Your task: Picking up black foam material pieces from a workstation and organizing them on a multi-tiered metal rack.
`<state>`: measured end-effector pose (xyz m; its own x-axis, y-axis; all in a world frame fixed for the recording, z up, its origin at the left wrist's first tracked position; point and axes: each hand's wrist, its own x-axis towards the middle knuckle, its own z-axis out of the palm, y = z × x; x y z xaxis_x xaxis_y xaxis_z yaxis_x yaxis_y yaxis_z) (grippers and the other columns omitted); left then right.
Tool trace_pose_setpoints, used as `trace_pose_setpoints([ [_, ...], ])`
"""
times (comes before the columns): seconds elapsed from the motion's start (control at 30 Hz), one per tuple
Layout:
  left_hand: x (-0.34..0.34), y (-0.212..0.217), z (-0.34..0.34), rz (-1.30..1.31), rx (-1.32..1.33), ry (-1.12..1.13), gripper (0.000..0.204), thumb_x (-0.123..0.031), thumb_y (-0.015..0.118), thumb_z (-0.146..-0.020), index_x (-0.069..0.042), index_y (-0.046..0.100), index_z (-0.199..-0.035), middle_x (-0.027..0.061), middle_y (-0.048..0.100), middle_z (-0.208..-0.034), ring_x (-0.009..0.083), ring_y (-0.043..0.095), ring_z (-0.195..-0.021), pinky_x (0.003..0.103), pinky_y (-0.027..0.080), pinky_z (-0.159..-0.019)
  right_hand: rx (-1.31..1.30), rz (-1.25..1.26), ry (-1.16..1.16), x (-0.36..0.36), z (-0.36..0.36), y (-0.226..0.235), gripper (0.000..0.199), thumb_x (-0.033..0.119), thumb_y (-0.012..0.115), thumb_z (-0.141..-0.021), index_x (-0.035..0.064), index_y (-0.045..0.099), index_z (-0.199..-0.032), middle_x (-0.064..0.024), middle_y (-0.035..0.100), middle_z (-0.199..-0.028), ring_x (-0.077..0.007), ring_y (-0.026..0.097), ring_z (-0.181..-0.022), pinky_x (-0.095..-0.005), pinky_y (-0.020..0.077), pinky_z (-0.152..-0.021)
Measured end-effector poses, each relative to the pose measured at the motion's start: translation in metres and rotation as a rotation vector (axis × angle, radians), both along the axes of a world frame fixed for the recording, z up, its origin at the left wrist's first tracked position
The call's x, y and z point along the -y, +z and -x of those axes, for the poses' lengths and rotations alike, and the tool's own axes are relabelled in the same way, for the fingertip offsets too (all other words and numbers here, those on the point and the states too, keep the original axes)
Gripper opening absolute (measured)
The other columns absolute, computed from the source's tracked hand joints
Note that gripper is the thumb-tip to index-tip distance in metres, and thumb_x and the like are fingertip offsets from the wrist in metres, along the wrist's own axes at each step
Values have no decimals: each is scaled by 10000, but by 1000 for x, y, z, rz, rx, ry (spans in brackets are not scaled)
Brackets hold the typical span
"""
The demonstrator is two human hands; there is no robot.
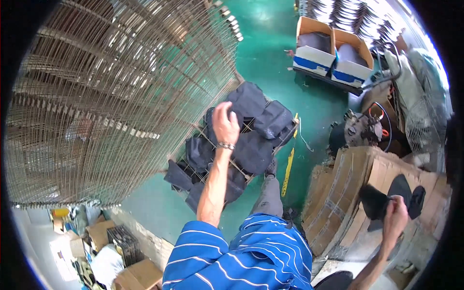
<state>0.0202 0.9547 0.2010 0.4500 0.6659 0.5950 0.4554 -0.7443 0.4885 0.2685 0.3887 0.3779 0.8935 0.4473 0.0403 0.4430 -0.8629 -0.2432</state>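
Observation:
My left hand (225,124), with a band at its wrist, is over a low wire rack (240,169). Its fingers curl round something dark that I cannot make out against the black pieces beneath. Several black, cloth-like pieces lie bunched over the rack, among them a wide piece (253,151) at the middle and a folded one (273,120) at the right. Far to the right, my right hand (396,212) pinches the edge of a flat black piece (374,200). More black pieces, one pointed (400,187), lie beside it on brown cardboard (382,169).
Tall wire racks (121,96) fill the left side, close to the low rack. Two open boxes (314,50) stand on a dark trolley (321,79) at the back right. A yellow line (288,171) marks the green floor. Cartons (137,275) lie at the lower left.

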Motion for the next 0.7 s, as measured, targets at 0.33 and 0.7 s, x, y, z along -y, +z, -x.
trace_pose_setpoints([
  [0.33,-149,-16,50,-123,-524,342,737,-241,781,-840,-91,461,-1488,185,444,-1512,392,395,-1427,632,263,-1195,-242,-25,157,-263,-19,-66,158,168,645,-937,38,661,-1025,-168,701,-902,-348,679,-850,-433,528,-791],
  [0.7,38,-167,35,630,-287,-34,681,-170,744,-838,-22,480,-1449,239,494,-1446,451,468,-1326,509,376,-1140,-407,-107,92,-372,-28,-88,247,215,660,-916,15,698,-1057,-140,714,-821,-223,696,-737,-360,555,-725],
])
